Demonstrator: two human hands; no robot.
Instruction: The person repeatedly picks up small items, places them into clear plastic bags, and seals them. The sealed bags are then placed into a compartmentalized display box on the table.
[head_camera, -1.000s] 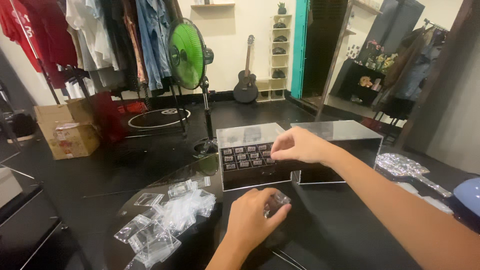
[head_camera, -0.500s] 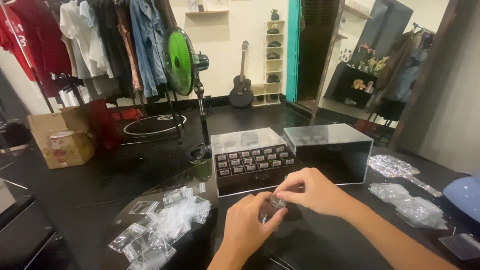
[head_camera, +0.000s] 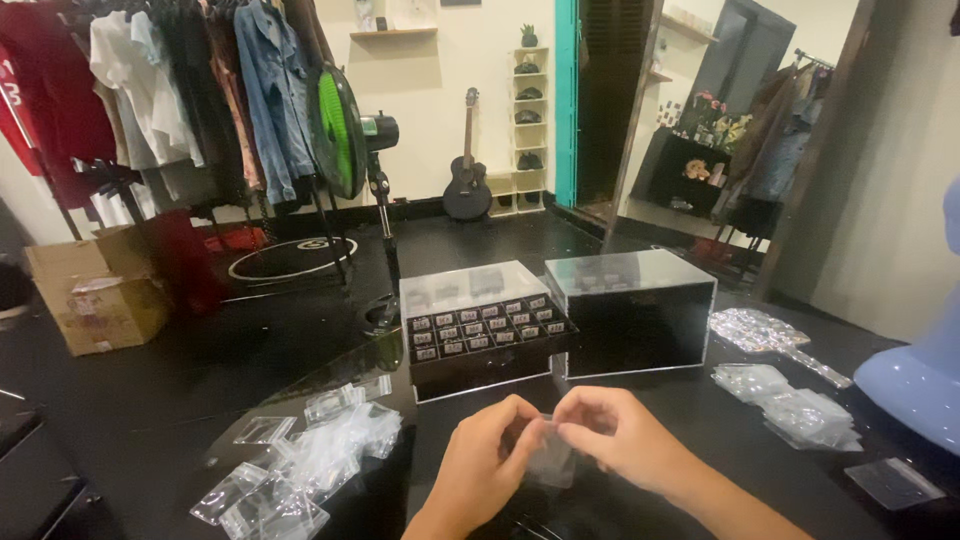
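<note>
Lying at the far left of the dark glossy surface (head_camera: 700, 470), a loose heap of small clear plastic bags (head_camera: 310, 460) spreads out, flat and empty-looking, with a few strays around it. Next comes the left hand (head_camera: 485, 470), its fingers (head_camera: 520, 425) curled in and pinched on the left edge of one small clear bag (head_camera: 550, 462). This bag is thin, see-through and slightly frosted, roughly square, and hangs limp between the two hands just above the surface, near its front edge. Whether anything sits inside it cannot be told. The right hand (head_camera: 620, 440) meets the left at the bag's top, its fingers (head_camera: 575, 415) closed in a pinch on the upper right corner, thumb and forefinger pressed together.

Behind the hands stands a black compartment tray (head_camera: 490, 335) filled with rows of small tagged pieces, and just to its right a clear-lidded black box (head_camera: 635, 315), the two almost touching. Further right lie more clear packets (head_camera: 790, 410) in small piles, then a single flat bag (head_camera: 893, 483), and a pale blue rounded form (head_camera: 925, 385) at the edge.
</note>
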